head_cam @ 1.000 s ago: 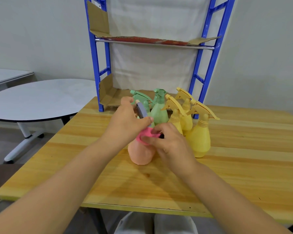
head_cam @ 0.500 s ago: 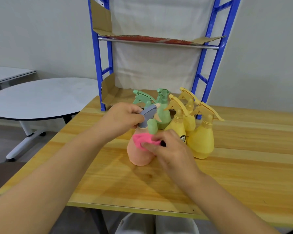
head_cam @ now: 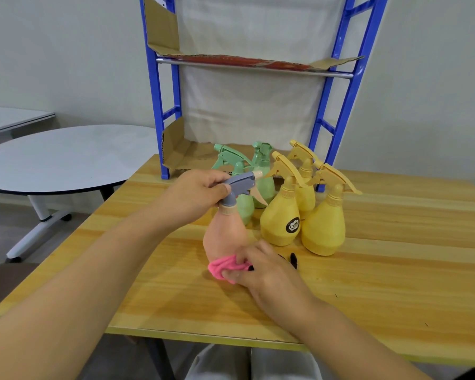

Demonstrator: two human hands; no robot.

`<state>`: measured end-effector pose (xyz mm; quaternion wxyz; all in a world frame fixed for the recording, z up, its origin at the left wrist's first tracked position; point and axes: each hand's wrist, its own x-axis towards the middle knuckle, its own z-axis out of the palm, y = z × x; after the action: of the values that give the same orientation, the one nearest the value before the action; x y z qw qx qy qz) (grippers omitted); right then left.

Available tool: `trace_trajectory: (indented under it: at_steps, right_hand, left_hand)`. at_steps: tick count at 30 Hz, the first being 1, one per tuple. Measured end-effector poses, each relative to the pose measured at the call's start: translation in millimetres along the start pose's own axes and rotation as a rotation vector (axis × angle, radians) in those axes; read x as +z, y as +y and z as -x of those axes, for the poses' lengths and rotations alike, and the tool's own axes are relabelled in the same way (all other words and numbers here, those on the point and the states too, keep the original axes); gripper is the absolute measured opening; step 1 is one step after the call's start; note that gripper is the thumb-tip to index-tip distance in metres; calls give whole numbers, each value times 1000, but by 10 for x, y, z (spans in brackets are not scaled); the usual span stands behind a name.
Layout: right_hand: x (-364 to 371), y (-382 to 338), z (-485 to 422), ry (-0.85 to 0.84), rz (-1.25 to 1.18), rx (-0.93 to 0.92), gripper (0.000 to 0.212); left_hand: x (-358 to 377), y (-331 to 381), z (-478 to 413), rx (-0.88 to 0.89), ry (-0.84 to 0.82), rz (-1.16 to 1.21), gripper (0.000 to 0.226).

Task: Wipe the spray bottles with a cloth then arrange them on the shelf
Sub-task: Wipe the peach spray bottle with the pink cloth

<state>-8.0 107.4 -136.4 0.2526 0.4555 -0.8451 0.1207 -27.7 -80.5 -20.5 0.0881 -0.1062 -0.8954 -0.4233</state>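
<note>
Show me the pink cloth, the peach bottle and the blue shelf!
pink cloth (head_cam: 221, 267): head view, on its bunched fold at the bottle's base.
peach bottle (head_cam: 225, 234): head view, on its bare belly.
blue shelf (head_cam: 157, 105): head view, on its left upright post.

Green bottles (head_cam: 264, 185) and yellow bottles (head_cam: 280, 218) cluster before the shelf (head_cam: 154, 105), obstructing its lower tier. Open bench (head_cam: 409, 242) extends to their right.

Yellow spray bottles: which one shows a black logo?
The left yellow spray bottle, beside the peach spray bottle; rear yellow bottle and right yellow bottle show plain bodies.
</note>
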Motion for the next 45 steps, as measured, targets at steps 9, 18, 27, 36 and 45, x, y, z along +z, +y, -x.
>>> trace_trajectory:
  at_steps: [9,18,27,36,45]
  right_hand:
    - [-258,78,-409,280,29,100,33]
    - [-90,4,88,-10,-19,76,21]
    - [-515,32,124,239,-36,57,27]
    - [-401,166,-287,337,-57,68,24]
    - [-143,-124,-312,116,31,40,43]
  left_hand:
    - [-14,15,33,20,-78,133,24]
    - [31,-53,37,-28,-118,301,24]
    - [-23,142,-36,-28,-33,79,32]
    - [-73,282,287,39,-8,-148,32]
    - [-162,97,219,45,1,2,22]
